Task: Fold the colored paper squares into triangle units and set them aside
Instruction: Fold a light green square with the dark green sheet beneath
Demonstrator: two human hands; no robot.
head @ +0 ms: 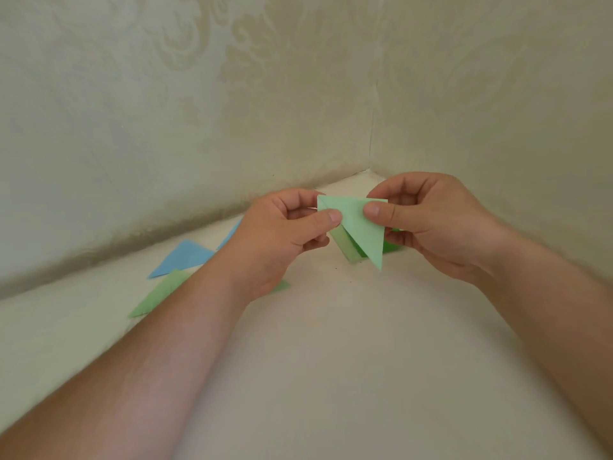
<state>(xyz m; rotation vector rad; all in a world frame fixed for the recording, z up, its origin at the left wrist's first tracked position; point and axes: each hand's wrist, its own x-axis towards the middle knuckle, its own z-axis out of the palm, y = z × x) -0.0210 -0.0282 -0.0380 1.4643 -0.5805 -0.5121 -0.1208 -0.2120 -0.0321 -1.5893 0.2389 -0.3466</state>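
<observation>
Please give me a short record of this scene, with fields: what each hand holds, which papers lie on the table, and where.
left hand: pinches the left corner of the light green triangle
right hand: pinches the triangle's upper right corner
triangle: held in the air, long point down
blue triangle: flat on the white table, left, near the wall
green triangle: flat, in front of the blue one
green paper stack: behind the held triangle, partly hidden

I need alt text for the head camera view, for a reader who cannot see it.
Two hands, left hand and right hand, pinch a light green paper triangle above a pale table. A blue triangle and a green triangle lie at left.
</observation>
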